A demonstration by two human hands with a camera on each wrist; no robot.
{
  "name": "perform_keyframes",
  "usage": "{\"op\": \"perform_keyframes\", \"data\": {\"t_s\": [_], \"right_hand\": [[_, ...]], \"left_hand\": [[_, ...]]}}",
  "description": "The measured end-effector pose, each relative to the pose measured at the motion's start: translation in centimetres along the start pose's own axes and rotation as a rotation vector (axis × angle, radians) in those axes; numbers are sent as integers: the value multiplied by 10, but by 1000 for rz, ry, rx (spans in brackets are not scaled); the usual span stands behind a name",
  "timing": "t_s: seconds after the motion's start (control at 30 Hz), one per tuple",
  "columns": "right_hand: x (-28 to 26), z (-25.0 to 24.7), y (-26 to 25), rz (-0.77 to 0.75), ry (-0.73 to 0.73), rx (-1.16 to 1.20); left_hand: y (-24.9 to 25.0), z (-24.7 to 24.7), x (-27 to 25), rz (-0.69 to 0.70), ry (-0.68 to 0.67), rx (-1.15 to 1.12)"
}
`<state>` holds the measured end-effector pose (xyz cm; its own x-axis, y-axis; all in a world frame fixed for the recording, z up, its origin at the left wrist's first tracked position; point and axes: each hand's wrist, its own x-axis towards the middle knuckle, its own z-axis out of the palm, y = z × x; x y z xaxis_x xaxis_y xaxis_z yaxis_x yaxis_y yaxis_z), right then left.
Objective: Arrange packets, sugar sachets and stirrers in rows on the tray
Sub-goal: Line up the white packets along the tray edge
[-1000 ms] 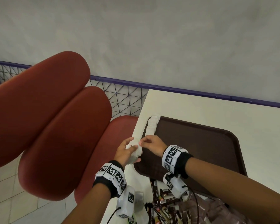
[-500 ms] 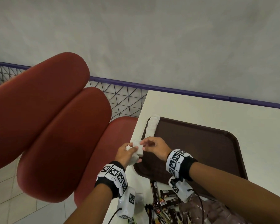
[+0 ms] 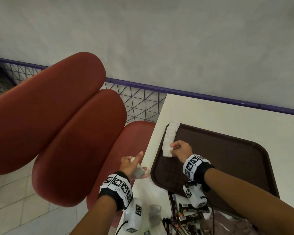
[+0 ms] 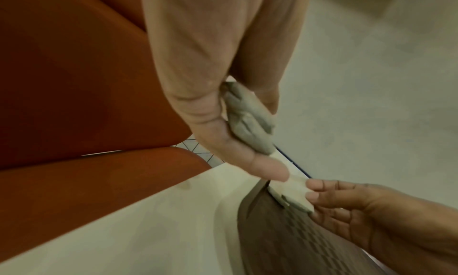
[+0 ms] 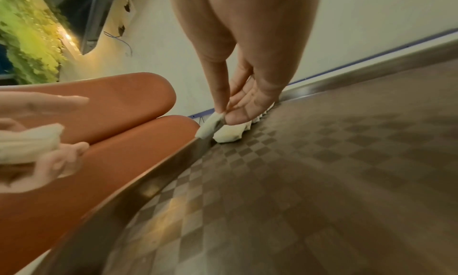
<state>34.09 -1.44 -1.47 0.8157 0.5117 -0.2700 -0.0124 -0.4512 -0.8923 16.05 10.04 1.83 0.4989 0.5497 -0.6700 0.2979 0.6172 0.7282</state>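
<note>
A dark brown tray [image 3: 227, 158] lies on the cream table [image 3: 227, 116]. Several white sugar sachets [image 3: 170, 134] form a row along the tray's left rim. My right hand [image 3: 172, 149] pinches one more sachet [image 5: 210, 126] at the near end of that row [image 5: 238, 130], just over the rim. My left hand [image 3: 141, 165] hovers over the table's left edge and grips a small bunch of sachets [image 4: 247, 118] between thumb and fingers. In the left wrist view the right hand's fingers [image 4: 319, 191] hold the single sachet [image 4: 292, 193] by its end.
A heap of dark brown packets [image 3: 185, 214] lies at the table's near edge, beside a loose grey-white sachet [image 3: 154, 216]. A red padded chair [image 3: 58, 124] stands left of the table. A purple rail with wire mesh [image 3: 143, 102] runs along the grey wall.
The hands were together at the tray's left rim; the right hand has taken one sachet from the left hand's bunch and carried it to the row's near end. The left hand drew back.
</note>
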Motion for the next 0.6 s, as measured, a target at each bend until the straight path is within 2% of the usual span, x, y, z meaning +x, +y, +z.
{"op": "perform_keyframes", "data": {"t_s": [0.27,0.47,0.6], "right_hand": [[5,19,1,14,44,-115],[5,21,2,-47,33,-302],[-3,16,1,-117,38,-365]], "left_hand": [[2,-4,-5,-85,-88,-46],[2,-3,-9,-38,-191,-22],[1,-2,-11,35,-195,14]]}}
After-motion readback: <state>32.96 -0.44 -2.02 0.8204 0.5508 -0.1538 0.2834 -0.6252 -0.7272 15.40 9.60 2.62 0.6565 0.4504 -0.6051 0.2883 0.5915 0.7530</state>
